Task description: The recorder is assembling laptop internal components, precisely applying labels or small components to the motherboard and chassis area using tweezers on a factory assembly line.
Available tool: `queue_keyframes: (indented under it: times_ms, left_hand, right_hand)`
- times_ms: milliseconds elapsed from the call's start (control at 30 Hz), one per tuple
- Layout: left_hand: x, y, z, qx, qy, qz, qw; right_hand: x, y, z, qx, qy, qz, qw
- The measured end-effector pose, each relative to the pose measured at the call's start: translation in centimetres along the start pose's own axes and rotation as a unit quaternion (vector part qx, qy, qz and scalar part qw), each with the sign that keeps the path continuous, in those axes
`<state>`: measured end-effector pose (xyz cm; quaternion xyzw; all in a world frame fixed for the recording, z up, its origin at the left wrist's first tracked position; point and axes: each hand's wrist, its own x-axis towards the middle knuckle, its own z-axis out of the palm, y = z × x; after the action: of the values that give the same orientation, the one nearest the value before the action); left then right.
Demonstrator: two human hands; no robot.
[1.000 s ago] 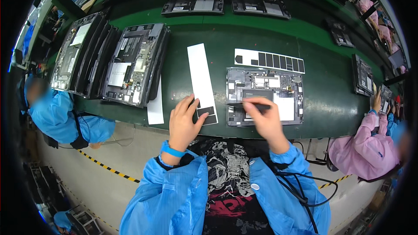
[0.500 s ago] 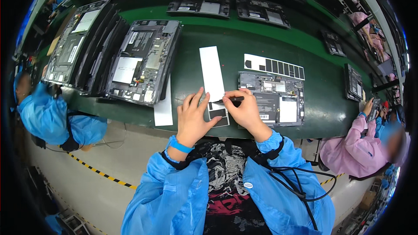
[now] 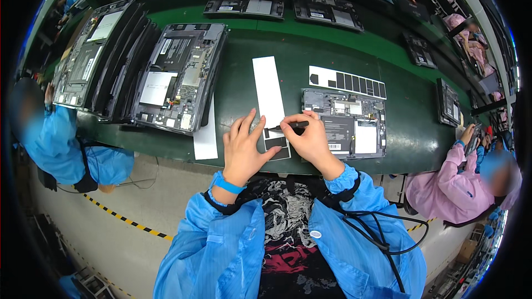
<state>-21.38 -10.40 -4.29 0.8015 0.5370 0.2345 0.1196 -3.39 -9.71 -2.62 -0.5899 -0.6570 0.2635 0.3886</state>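
Observation:
My left hand (image 3: pixel 242 149) is spread open, its fingers resting at the left edge of a white strip sheet (image 3: pixel 268 83) with dark adhesive pieces near its lower end. The thumb lies over one of those dark pieces (image 3: pixel 275 143). In my right hand (image 3: pixel 311 143) are black tweezers (image 3: pixel 298 125), pinched between thumb and fingers. Their tip points left and touches or hovers just over the sheet near a small dark strip; I cannot tell which. An opened tablet or laptop body (image 3: pixel 354 133) with exposed battery and boards lies just right of my right hand.
Beyond that body lies another white sheet (image 3: pixel 347 83) with several dark pieces. To the left, several opened device bodies (image 3: pixel 176 77) lean in a row, with a white paper (image 3: pixel 205 139) partly under them. More bodies (image 3: pixel 245 4) sit on the green line behind. Co-workers (image 3: pixel 451 185) sit on both sides.
The device bodies on the far line have shifted slightly left. A co-worker's arm has come in at the far right. My hands stay nearly in place, with the tweezers still at the sheet.

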Motion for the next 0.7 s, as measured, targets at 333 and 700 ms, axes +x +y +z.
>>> queue_keyframes:
  times_ms: [333,700]
  left_hand:
    - [0.4,0.4,-0.9,0.003,-0.035,-0.012,0.999]
    - [4.5,8.0,1.4,-0.137,-0.116,0.158,0.971]
  right_hand:
    - [-1.2,1.0,-3.1,0.273,0.045,0.099,0.956]
    - [1.1,8.4,-12.6,0.342,0.081,0.141,0.925]
